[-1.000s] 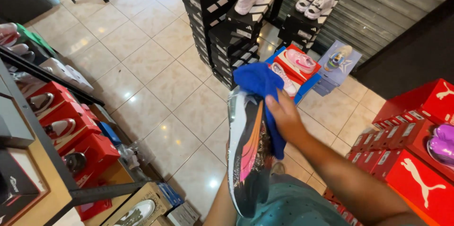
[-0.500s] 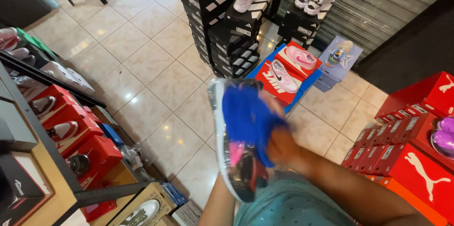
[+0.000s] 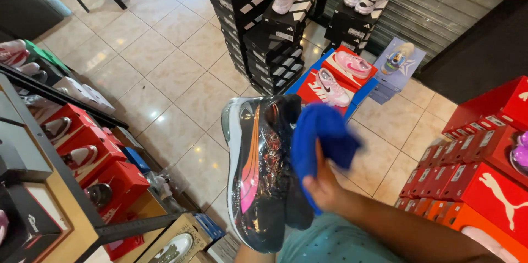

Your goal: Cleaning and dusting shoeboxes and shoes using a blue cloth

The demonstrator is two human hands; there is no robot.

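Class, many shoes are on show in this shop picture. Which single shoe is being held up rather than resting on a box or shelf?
The dark glossy shoe with the pink-orange stripe, held up on its side; the right hand presses a blue cloth against it. The others sit on boxes or shelves.

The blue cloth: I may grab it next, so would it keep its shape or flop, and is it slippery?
The blue cloth bunches and folds in the right hand against the shoe, so it is probably floppy and light. Its matte, fuzzy look suggests it grips rather than slides, though motion blur hides detail.
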